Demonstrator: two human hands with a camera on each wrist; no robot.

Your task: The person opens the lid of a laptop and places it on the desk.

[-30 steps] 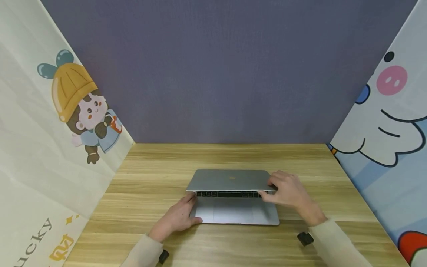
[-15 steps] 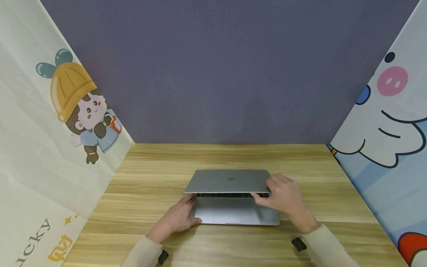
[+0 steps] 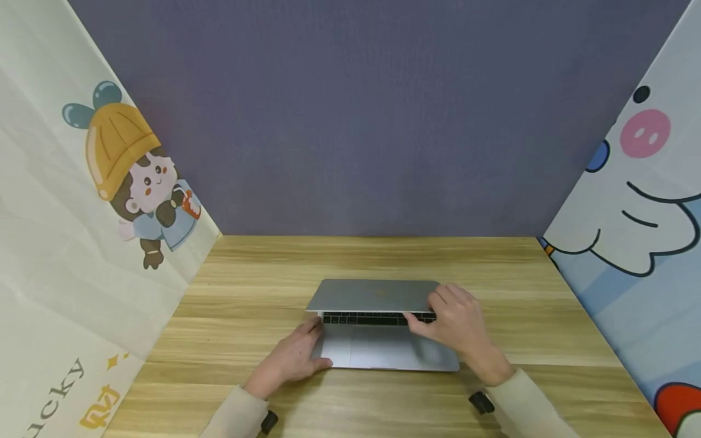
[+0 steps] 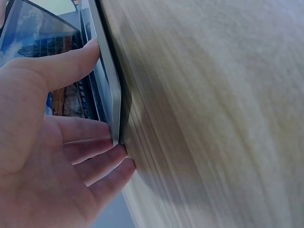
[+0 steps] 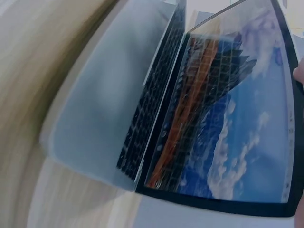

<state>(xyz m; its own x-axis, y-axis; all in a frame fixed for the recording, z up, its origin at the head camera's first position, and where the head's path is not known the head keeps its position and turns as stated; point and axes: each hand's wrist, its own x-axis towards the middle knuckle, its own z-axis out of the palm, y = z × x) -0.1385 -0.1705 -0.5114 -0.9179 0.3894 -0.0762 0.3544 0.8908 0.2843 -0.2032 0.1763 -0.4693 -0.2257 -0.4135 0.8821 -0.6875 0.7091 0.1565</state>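
A silver laptop lies on the wooden table with its lid tilted low over the black keyboard. My left hand holds the left front corner of the base, its thumb at the front edge and its fingers along the side; the left wrist view shows these fingers at the corner. My right hand pinches the lid's right part, thumb on the inner side and fingers over the outside. In the right wrist view the screen is lit with a picture of sky and rock; only bits of that hand show.
The wooden table reaches back to a dark grey-purple panel. Printed cartoon sheets hang at both sides, a white one at left and a blue-and-white one at right.
My right hand has shifted left along the lid's edge. The lid dipped slightly half a second ago and now sits a little higher, baring more keyboard. My left hand has stayed in place.
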